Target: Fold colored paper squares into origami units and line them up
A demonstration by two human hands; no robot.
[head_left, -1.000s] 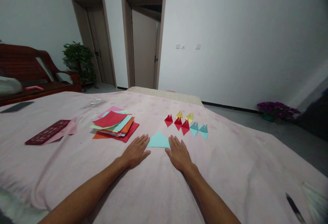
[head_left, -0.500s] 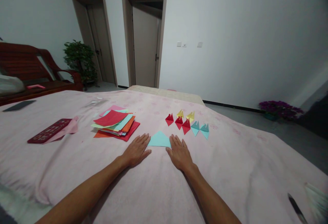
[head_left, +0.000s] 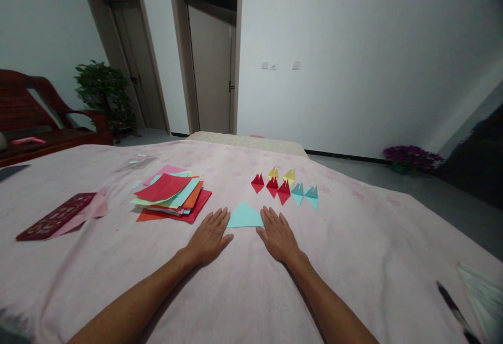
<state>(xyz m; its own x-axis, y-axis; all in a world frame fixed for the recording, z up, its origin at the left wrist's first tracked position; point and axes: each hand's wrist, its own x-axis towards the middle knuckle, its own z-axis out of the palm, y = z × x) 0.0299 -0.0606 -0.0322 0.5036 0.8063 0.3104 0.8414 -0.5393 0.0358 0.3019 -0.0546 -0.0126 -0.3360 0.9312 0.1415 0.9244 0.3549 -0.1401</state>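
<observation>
A light blue sheet of paper (head_left: 245,216), folded to a triangle with its point away from me, lies flat on the pink cloth. My left hand (head_left: 210,234) rests open on its left corner, fingers stretched out. On the opposite corner lies my right hand (head_left: 279,233), also flat and open. Both corners are hidden under the fingers. Just beyond, to the right, stand small folded paper figures: several red ones (head_left: 283,192), two yellow ones (head_left: 289,175) and two light blue ones (head_left: 312,196).
Left of my hands is a stack of coloured paper (head_left: 167,189). Farther left lies a dark red packet (head_left: 57,216) with pink paper beside it. A pen (head_left: 451,304) is at the near right. Behind the covered table are a wooden bench (head_left: 51,113) and a potted plant (head_left: 104,92).
The camera view has turned slightly to the right, so the background sits farther left. Both hands remain flat on the blue paper, with hardly any movement.
</observation>
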